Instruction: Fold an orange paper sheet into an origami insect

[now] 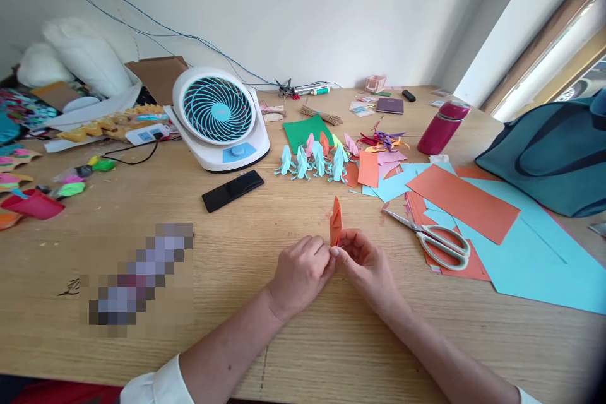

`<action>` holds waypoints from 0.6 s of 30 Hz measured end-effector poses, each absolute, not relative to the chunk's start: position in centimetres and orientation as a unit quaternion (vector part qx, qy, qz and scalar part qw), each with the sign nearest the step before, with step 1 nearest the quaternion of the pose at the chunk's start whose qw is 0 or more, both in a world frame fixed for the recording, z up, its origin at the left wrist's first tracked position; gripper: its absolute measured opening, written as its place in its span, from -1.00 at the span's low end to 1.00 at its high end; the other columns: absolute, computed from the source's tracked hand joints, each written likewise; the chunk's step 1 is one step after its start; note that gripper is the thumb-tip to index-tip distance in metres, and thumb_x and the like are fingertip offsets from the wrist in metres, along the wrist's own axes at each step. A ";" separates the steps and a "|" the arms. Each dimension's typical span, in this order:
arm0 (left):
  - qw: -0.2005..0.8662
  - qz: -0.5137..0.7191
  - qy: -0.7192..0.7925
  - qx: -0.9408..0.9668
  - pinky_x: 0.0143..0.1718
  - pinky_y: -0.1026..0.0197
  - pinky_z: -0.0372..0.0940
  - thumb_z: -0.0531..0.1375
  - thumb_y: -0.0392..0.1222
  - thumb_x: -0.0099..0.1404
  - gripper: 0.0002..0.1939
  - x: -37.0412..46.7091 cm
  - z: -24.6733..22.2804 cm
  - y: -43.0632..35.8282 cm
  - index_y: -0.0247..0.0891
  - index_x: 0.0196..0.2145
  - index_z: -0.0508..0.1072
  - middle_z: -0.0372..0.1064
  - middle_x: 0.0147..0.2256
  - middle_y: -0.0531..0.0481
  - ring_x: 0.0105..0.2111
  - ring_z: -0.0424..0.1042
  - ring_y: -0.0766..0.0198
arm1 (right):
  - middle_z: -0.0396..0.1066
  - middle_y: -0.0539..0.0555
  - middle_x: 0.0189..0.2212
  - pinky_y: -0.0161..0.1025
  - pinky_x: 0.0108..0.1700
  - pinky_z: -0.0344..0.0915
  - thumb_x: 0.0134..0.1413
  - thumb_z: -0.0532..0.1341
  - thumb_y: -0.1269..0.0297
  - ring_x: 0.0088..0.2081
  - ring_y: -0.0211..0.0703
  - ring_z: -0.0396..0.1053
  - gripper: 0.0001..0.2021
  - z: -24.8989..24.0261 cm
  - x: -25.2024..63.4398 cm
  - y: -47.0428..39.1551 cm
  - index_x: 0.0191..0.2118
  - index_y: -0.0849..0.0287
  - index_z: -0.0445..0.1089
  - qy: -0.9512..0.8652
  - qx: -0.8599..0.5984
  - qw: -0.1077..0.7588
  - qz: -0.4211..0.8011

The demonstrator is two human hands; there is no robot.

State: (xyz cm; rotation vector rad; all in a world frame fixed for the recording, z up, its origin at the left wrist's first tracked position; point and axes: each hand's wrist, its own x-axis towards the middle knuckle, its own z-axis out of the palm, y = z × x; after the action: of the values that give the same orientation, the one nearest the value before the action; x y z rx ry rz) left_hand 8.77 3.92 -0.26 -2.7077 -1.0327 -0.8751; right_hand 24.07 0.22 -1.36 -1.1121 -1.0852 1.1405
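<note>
Between my two hands, an orange folded paper figure (336, 222) stands upright with its pointed tip up. My left hand (305, 271) is closed, its fingers curled around the lower end of the paper. My right hand (369, 265) pinches the same lower end with thumb and fingers. The bottom of the figure is hidden by my fingers. Beyond my hands, several light blue folded paper figures (319, 160) stand in a row, with pink and orange ones behind them. Scissors (438, 241) lie to the right on orange paper sheets (464, 202).
A white fan (220, 120) stands at the back left, a black phone (233, 190) before it. Light blue paper (534, 259) covers the right side, near a teal bag (549, 151). A magenta bottle (444, 128) stands behind. A green sheet (296, 131) lies by the figures.
</note>
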 end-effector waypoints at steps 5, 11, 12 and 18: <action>0.067 -0.279 -0.317 -0.904 -0.45 0.19 0.04 0.06 -0.27 0.42 -0.68 8.9 -0.1 3.6 -0.25 -0.52 0.33 0.31 -0.52 0.02 -0.48 0.28 0.30 | 0.43 0.01 -0.43 -0.26 -0.33 0.26 0.07 0.33 0.02 -0.39 -0.16 0.33 -0.74 -1.3 24.0 0.3 -0.32 0.12 0.44 -0.478 -0.499 0.552 0.466; -0.140 -0.350 -0.347 -0.859 -0.41 0.26 0.13 0.20 -0.09 0.34 -0.75 8.6 0.2 3.8 -0.24 -0.44 0.33 0.30 -0.46 0.04 -0.44 0.29 0.32 | 0.27 -0.05 -0.57 -0.29 -0.44 0.11 0.11 0.28 0.00 -0.50 -0.25 0.15 -0.68 -1.3 24.5 0.6 -0.46 0.14 0.40 -0.471 -0.514 0.560 0.447; -0.185 -0.379 -0.374 -0.826 -0.41 0.28 0.15 0.20 -0.08 0.34 -0.77 8.5 0.3 4.1 -0.24 -0.41 0.32 0.28 -0.44 0.05 -0.44 0.27 0.33 | 0.25 -0.06 -0.57 -0.29 -0.44 0.10 0.11 0.27 0.01 -0.50 -0.25 0.14 -0.69 -1.3 24.6 0.6 -0.47 0.14 0.39 -0.473 -0.514 0.561 0.445; -0.525 -0.447 -0.407 -0.599 -0.24 0.28 0.28 0.29 0.00 0.21 -0.63 8.4 0.6 6.1 -0.26 -0.15 0.33 0.37 -0.22 -0.03 -0.26 0.37 0.30 | 0.24 -0.05 -0.55 -0.29 -0.43 0.07 0.18 0.23 0.10 -0.48 -0.25 0.13 -0.74 -1.3 24.3 -0.2 -0.44 0.14 0.37 -0.514 -0.510 0.534 0.437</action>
State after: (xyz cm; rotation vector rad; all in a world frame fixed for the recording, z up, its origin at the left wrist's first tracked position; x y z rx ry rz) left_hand 8.41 6.09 0.58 -2.9893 -2.0330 -2.2310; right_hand 24.31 -0.19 -1.28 -1.2148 -1.2246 1.0407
